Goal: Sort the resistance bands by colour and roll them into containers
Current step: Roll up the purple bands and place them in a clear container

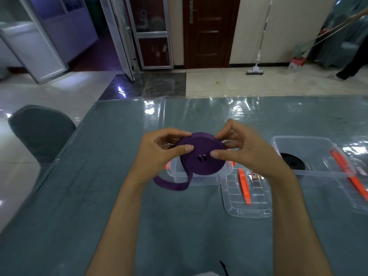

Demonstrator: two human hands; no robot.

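Two clear plastic containers sit on the table point(99, 196) in front of me, which is covered with grey-blue cloth under a shiny transparent sheet. The nearer container point(196, 177) is right under my hands, and from this angle most of its inside is hidden by the roll I hold, so I cannot tell what lies in it. The farther container point(318, 152) stands to my right, well apart from the first, and holds a black band point(292, 161) coiled flat on its bottom. Between the two, a clear lid point(247, 202) with an orange clip lies flat on the table; a second lid point(356, 188) with an orange clip lies at the right edge.

I hold the purple band point(201, 154), wound into a thick disc, just above the nearer container. My left hand point(159, 154) pinches the disc's left side, thumb on its near face and fingers curled over its far edge. My right hand point(245, 148) grips the right side the same way. The band's loose tail hangs off the lower left of the roll and curls over the container's front wall.

A grey chair point(39, 134) stands at the table's left side.
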